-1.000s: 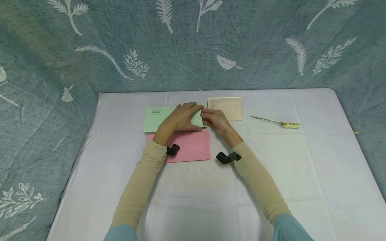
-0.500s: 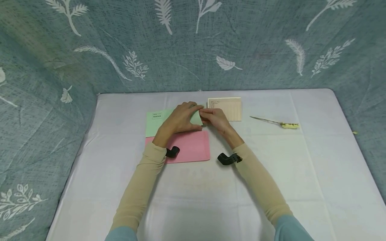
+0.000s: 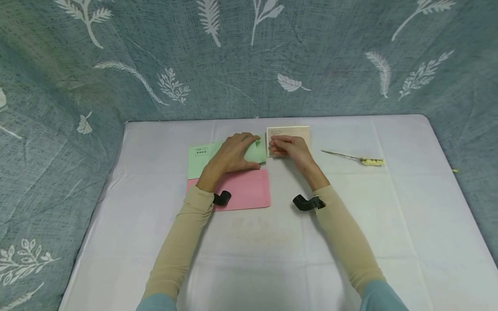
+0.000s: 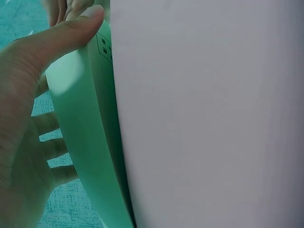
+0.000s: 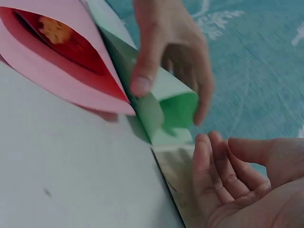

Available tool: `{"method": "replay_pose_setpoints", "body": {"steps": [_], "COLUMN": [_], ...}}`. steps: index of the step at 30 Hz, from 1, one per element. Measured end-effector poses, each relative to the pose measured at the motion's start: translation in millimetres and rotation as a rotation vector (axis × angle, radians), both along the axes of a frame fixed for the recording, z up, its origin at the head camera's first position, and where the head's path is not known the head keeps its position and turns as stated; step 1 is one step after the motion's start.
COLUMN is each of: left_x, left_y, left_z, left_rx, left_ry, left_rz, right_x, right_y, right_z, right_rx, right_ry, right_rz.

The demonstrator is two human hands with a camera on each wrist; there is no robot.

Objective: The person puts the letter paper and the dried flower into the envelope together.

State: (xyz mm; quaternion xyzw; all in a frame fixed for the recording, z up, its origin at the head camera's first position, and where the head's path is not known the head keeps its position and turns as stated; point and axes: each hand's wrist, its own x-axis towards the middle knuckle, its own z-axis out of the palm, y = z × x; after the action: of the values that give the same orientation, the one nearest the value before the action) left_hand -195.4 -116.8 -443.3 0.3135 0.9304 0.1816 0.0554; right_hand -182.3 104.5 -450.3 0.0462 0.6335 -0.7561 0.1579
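Note:
A green envelope (image 3: pixel 199 165) with a small printed box lies at the back of the table. My left hand (image 3: pixel 231 154) holds it by its two long edges, thumb on the near edge and fingers on the far one. In the right wrist view its right-hand mouth (image 5: pixel 181 110) bulges apart. My right hand (image 3: pixel 295 152) is just right of that mouth, over a tan card or pad (image 3: pixel 288 131), its fingers loosely bent and nothing between them. In front of the green envelope is a pink envelope (image 3: pixel 250 192); an orange, flower-like piece (image 5: pixel 54 31) shows inside it.
To the right lies a thin stem with a yellow flower head (image 3: pixel 371 162). A white cloth covers the table (image 3: pixel 249 259), and a blue-green leaf-patterned curtain (image 3: pixel 233 69) hangs behind and at the sides.
My right hand has left the green envelope's end and moved right, over the tan card. The envelope's left part has shifted slightly toward me, overlapping the pink one; my left hand stays on it.

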Motion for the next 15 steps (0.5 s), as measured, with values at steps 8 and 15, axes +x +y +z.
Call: {"method": "replay_pose_setpoints", "body": {"steps": [8,15], "left_x": [0.3,1.0], "left_y": [0.4,-0.2], "left_z": [-2.1,-4.1], "left_rx": [0.008,0.018], "left_ry": [0.01,-0.007], "left_rz": [0.006,0.012], "right_x": [-1.2,-1.6], "right_y": [28.4,48.4], "right_z": [-0.4,0.2], "right_rx": [-0.009,-0.002], "right_ry": [-0.009,-0.011], "right_rz": [-0.059,-0.087]}}
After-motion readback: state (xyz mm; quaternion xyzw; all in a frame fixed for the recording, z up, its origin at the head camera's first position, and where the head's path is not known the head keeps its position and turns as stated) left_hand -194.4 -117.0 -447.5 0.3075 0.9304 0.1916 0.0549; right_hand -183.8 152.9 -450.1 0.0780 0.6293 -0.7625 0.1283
